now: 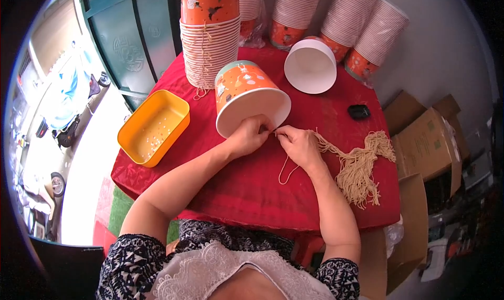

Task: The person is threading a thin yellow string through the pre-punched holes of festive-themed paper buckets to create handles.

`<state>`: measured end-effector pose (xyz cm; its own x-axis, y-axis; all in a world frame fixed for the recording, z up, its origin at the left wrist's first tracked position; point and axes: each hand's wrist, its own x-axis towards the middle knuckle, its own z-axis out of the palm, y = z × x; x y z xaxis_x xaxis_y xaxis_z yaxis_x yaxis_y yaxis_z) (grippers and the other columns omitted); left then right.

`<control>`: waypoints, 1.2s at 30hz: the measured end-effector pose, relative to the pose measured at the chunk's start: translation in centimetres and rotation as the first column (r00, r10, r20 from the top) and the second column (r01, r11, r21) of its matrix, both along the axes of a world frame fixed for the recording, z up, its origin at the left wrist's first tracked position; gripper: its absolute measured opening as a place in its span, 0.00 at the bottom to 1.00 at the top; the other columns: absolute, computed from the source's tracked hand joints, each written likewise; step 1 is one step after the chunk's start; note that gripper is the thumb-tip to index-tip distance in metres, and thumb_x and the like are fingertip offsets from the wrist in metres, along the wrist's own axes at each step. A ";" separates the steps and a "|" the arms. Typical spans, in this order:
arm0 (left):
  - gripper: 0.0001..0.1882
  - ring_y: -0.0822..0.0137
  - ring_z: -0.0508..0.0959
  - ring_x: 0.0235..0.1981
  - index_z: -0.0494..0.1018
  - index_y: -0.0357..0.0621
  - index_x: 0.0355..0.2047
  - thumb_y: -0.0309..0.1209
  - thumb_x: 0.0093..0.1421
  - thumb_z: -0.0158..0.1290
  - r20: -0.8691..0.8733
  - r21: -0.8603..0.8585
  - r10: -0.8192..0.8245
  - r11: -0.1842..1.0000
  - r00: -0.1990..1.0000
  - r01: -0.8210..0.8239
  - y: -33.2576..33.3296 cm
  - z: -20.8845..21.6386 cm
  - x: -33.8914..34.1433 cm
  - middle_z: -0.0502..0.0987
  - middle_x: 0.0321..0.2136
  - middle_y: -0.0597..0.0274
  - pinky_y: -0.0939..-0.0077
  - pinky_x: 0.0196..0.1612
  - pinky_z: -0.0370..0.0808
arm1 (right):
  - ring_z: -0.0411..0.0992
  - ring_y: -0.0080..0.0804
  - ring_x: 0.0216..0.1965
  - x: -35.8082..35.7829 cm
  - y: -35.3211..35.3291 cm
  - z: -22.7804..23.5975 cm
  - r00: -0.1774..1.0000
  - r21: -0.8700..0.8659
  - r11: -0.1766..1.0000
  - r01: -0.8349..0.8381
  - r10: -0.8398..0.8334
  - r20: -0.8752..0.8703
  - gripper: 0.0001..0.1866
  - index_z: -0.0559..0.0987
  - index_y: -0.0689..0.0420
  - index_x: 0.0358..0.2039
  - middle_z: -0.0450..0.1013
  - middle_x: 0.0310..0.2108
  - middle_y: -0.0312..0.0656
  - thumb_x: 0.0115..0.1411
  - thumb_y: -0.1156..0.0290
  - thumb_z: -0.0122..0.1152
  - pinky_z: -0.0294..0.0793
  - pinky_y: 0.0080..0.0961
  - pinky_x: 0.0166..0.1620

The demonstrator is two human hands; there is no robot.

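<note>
An orange patterned paper bucket (244, 83) lies tipped on its side on the red-covered table (236, 195), its white mouth facing me. My left hand (251, 135) is in front of that mouth, closed, with thumb and fingertips pinched at a thin cord end. Close beside it, my right hand (298, 146) pinches a beige string (284, 175) whose loose loop hangs below the fingers. The fingertips of both hands nearly touch, and what lies between them is too small to see clearly. A bundle of beige strings (361, 166) lies to the right of my right hand.
A yellow tray (176, 129) with small white bits stands at the left. Behind are a tall stack of nested buckets (210, 53) and several plastic-wrapped stacks (341, 16). One bucket (311, 69) lies on its side near a small black object (359, 111). Cardboard boxes (428, 145) stand at right.
</note>
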<state>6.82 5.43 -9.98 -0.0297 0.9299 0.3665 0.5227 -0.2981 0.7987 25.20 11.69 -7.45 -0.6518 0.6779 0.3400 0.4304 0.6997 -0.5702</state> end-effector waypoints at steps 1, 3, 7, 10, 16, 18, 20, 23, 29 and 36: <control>0.08 0.62 0.78 0.39 0.75 0.34 0.36 0.21 0.55 0.52 -0.003 -0.044 0.001 0.999 1.000 -0.002 0.0 0.1 0.1 0.79 0.34 0.53 0.70 0.44 0.74 | 0.79 0.47 0.30 0.0 0.0 -0.1 1.000 -0.009 1.000 0.006 -0.006 -0.002 0.10 0.83 0.54 0.38 0.79 0.29 0.48 0.58 0.67 0.59 0.78 0.39 0.34; 0.08 0.62 0.78 0.36 0.75 0.34 0.35 0.20 0.54 0.53 -0.008 -0.004 0.001 1.000 1.000 -0.001 0.0 -0.1 0.0 0.78 0.32 0.52 0.70 0.41 0.75 | 0.79 0.44 0.29 -0.4 -0.1 -0.4 1.000 -0.014 1.000 0.006 -0.006 -0.018 0.10 0.83 0.56 0.38 0.79 0.28 0.49 0.58 0.68 0.60 0.76 0.36 0.33; 0.08 0.62 0.78 0.38 0.74 0.34 0.36 0.23 0.56 0.54 0.020 -0.074 -0.036 0.997 0.999 0.038 -0.3 0.9 0.2 0.79 0.34 0.52 0.70 0.43 0.75 | 0.79 0.41 0.28 -0.6 -0.1 -0.6 0.998 -0.024 1.000 0.003 -0.004 -0.057 0.09 0.82 0.58 0.38 0.78 0.27 0.50 0.58 0.69 0.61 0.75 0.32 0.32; 0.08 0.62 0.78 0.38 0.75 0.35 0.36 0.23 0.55 0.56 0.012 -0.092 -0.043 0.995 0.999 0.044 -0.2 0.8 0.4 0.78 0.33 0.52 0.70 0.43 0.75 | 0.79 0.48 0.31 -0.6 0.2 -0.9 0.998 -0.048 0.999 0.000 -0.003 -0.070 0.10 0.83 0.55 0.37 0.78 0.30 0.50 0.59 0.66 0.60 0.77 0.39 0.33; 0.07 0.63 0.78 0.37 0.75 0.36 0.35 0.22 0.55 0.55 -0.088 0.041 0.018 0.999 0.996 -0.014 0.0 0.3 0.3 0.78 0.32 0.52 0.70 0.42 0.74 | 0.79 0.40 0.28 -0.7 0.0 -0.7 0.997 -0.041 0.999 -0.031 0.028 -0.075 0.10 0.82 0.60 0.39 0.78 0.27 0.52 0.59 0.70 0.60 0.74 0.32 0.32; 0.07 0.63 0.78 0.37 0.75 0.35 0.35 0.22 0.55 0.55 -0.075 0.016 0.002 1.000 0.997 -0.001 0.1 0.2 0.3 0.78 0.32 0.53 0.70 0.42 0.74 | 0.79 0.41 0.29 -0.6 0.1 -0.7 0.996 -0.051 0.998 -0.040 0.035 -0.084 0.10 0.82 0.60 0.39 0.78 0.28 0.52 0.59 0.70 0.60 0.75 0.32 0.33; 0.07 0.63 0.78 0.36 0.75 0.35 0.35 0.22 0.55 0.55 -0.062 -0.010 -0.011 1.000 0.998 0.011 0.2 0.3 0.4 0.78 0.32 0.53 0.70 0.41 0.74 | 0.79 0.41 0.30 -0.5 0.2 -0.8 0.995 -0.063 0.997 -0.050 0.044 -0.093 0.10 0.82 0.60 0.39 0.78 0.28 0.52 0.59 0.70 0.60 0.75 0.32 0.33; 0.06 0.63 0.78 0.35 0.74 0.35 0.35 0.22 0.56 0.55 0.010 -0.053 -0.021 0.998 1.000 0.021 0.0 0.5 0.6 0.79 0.32 0.53 0.70 0.40 0.74 | 0.79 0.42 0.31 -0.4 0.1 -0.6 0.995 -0.076 0.996 -0.052 0.046 -0.086 0.10 0.82 0.61 0.39 0.78 0.29 0.53 0.59 0.71 0.59 0.75 0.32 0.34; 0.05 0.62 0.79 0.28 0.74 0.34 0.33 0.23 0.56 0.55 -0.068 0.252 0.076 0.966 0.995 -0.057 0.0 0.0 0.1 0.78 0.27 0.52 0.70 0.30 0.76 | 0.79 0.47 0.33 -0.5 0.6 -0.3 0.997 -0.085 0.994 -0.064 0.060 -0.049 0.09 0.81 0.62 0.36 0.78 0.30 0.53 0.59 0.72 0.55 0.76 0.37 0.36; 0.08 0.72 0.73 0.19 0.72 0.33 0.35 0.28 0.61 0.53 0.324 -0.271 0.105 0.962 0.940 -0.014 -0.1 2.2 0.8 0.73 0.22 0.60 0.78 0.17 0.71 | 0.78 0.51 0.29 0.3 0.7 0.9 0.969 -0.018 0.974 0.226 -0.227 -0.095 0.09 0.75 0.63 0.30 0.76 0.24 0.54 0.56 0.70 0.59 0.76 0.42 0.33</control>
<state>7.58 5.34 -7.80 -0.1656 0.9837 0.0705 0.2236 -0.0322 0.9741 25.50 12.40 -6.57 -0.4454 0.8067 0.3884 0.5200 0.5862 -0.6212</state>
